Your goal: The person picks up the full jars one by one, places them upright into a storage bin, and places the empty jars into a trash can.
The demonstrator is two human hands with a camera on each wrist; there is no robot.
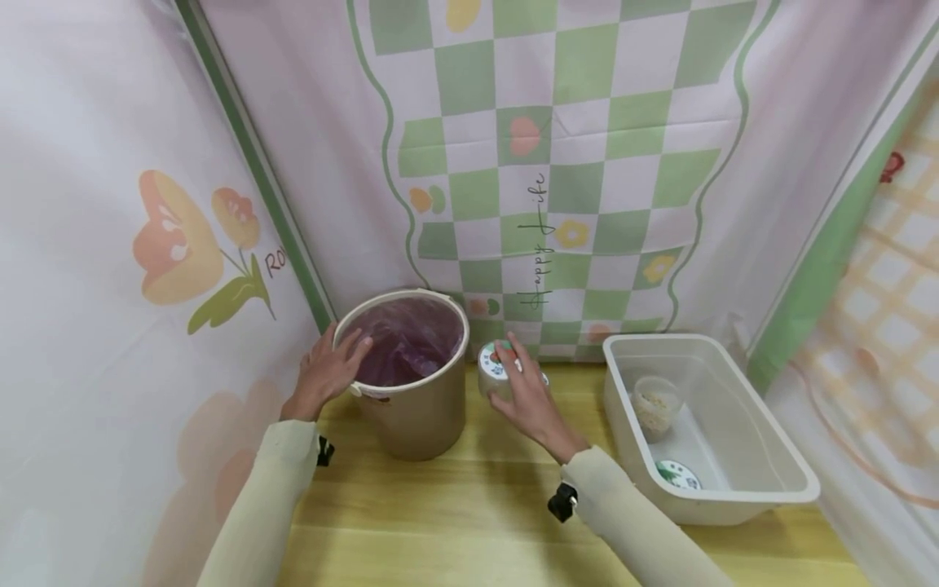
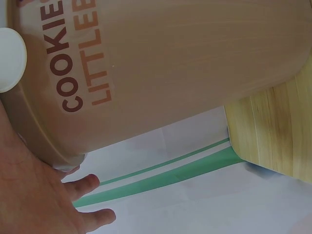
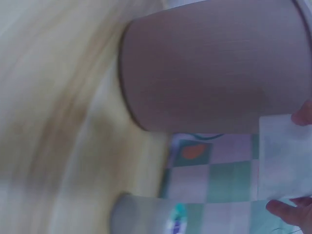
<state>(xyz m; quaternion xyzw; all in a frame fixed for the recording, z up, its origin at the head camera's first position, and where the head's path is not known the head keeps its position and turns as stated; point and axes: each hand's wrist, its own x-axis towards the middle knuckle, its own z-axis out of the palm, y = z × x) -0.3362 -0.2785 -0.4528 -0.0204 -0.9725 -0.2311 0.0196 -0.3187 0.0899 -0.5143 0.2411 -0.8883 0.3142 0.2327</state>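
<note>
At the left, a brown bin (image 1: 421,416) lined with a purple plastic bag (image 1: 421,352) stands upright. My left hand (image 1: 326,371) is at its left rim, fingers mostly straight and spread; several extend past the rim in the left wrist view. My right hand (image 1: 530,405) grips a small tub (image 1: 487,383) with a round printed lid, right of the bin. In the right wrist view, thumb and fingers pinch the pale tub (image 3: 283,156) from opposite sides, above the table. Another small tub (image 3: 141,214) with a teal-marked lid stands below it, mostly covered by my hand in the head view.
A white plastic basin (image 1: 734,408) stands at the right, holding a clear tub (image 1: 654,408) with pale grainy contents and a printed round lid (image 1: 678,474). The wooden table (image 1: 440,522) ends against a printed curtain (image 1: 579,171) at the back and sides.
</note>
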